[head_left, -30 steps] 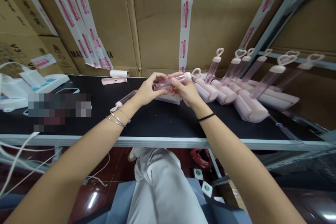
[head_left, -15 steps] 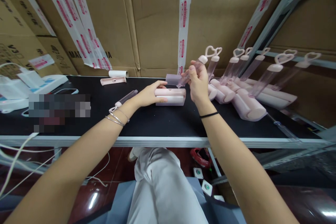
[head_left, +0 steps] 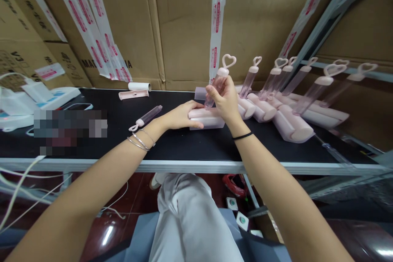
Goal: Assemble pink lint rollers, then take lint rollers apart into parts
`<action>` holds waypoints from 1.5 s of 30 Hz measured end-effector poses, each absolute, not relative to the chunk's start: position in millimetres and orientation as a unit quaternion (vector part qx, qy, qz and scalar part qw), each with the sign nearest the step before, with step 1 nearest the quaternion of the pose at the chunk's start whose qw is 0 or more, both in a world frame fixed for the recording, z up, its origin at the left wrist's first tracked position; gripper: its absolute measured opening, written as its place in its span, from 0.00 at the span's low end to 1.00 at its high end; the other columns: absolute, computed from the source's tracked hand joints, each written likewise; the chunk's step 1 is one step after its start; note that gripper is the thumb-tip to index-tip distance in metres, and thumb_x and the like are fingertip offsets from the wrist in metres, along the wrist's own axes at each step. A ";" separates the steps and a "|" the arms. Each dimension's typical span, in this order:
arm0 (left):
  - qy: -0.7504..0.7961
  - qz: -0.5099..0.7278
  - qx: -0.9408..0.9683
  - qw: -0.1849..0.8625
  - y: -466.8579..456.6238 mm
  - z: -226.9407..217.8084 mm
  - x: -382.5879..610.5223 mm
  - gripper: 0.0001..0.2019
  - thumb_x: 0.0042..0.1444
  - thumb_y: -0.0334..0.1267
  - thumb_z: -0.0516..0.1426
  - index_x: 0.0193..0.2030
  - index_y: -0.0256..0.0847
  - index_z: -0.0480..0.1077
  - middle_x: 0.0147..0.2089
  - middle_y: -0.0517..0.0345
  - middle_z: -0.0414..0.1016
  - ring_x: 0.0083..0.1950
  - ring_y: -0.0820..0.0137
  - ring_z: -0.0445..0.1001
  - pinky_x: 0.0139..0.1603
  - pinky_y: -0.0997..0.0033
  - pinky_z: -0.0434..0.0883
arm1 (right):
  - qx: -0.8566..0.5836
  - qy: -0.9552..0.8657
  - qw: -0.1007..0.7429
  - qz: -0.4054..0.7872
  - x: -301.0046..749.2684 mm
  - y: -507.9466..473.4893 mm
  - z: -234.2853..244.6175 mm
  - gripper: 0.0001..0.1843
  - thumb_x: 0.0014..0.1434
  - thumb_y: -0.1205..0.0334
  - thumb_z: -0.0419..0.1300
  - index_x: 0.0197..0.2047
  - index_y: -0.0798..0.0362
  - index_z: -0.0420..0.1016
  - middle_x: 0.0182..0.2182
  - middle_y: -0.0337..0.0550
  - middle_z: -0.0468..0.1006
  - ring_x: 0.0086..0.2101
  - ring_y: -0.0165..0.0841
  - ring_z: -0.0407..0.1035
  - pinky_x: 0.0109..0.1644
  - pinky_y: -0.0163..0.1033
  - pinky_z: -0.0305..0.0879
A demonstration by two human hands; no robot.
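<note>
- In the head view, with twelve straight ahead of my seat, the pink case (head_left: 208,122) lies at twelve on the black tabletop (head_left: 172,147).
- My left hand (head_left: 184,115) grips the case's nine-o'clock end, thumb along its near face and fingers over the top, pressing it between them.
- My right hand (head_left: 227,96) pinches a clear pink tube (head_left: 218,83) between thumb and fingers, above the case.
- That tube leans toward one o'clock, heart-shaped loop (head_left: 229,61) uppermost, its lower tip at the case's top; I can't tell how far it goes in.
- Just behind the case, also at twelve, is a translucent lilac piece (head_left: 200,92).
- At eleven lies a loose heart-looped tube (head_left: 150,115), near my left wrist; farther off sit a pink half-shell (head_left: 134,95) and a white cylinder (head_left: 138,86), side by side.
- From one to two o'clock, similar pink cases (head_left: 290,125) crowd together, heart-looped tubes (head_left: 273,82) standing tilted above them.
- At ten there's a white power strip (head_left: 66,95) with chargers (head_left: 38,90).
</note>
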State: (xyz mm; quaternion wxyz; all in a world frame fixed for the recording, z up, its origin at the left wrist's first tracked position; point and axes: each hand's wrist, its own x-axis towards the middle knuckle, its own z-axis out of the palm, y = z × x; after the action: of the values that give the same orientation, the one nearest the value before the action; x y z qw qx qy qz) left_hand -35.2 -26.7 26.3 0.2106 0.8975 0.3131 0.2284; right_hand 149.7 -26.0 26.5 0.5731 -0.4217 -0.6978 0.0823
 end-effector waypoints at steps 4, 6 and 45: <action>0.303 0.229 0.901 0.207 -26.3 25.6 -34.7 0.36 0.44 0.54 0.65 0.58 0.40 0.66 0.57 0.48 0.68 0.58 0.55 0.68 0.62 0.55 0.63 | -0.434 -0.694 0.572 0.057 149.5 -28.9 29.0 0.24 0.60 0.37 0.51 0.48 0.47 0.64 0.33 0.42 0.71 0.33 0.36 0.70 0.38 0.45 0.70; 0.300 0.231 0.902 0.207 -26.8 25.8 -34.3 0.35 0.44 0.53 0.65 0.58 0.39 0.67 0.58 0.47 0.68 0.58 0.55 0.68 0.62 0.54 0.63 | -0.441 -0.694 0.567 0.044 148.0 -31.2 31.7 0.22 0.61 0.38 0.52 0.44 0.48 0.65 0.29 0.40 0.71 0.32 0.36 0.69 0.39 0.44 0.69; 0.682 0.060 0.728 -0.037 -4.5 32.7 -72.7 0.32 0.59 0.50 0.54 0.64 0.30 0.60 0.65 0.34 0.61 0.65 0.42 0.58 0.62 0.42 0.59 | -0.749 -0.585 0.148 -0.272 193.9 -113.6 7.6 0.34 0.62 0.51 0.54 0.60 0.72 0.57 0.51 0.73 0.68 0.50 0.57 0.63 0.49 0.56 0.59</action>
State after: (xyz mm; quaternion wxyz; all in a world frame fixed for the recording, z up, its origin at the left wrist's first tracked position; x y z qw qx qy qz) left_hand -72.7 -4.5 32.7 -0.0368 0.7280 0.6820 0.0596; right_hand 193.9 -113.6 7.6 0.1479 -0.7492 -0.5855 -0.2723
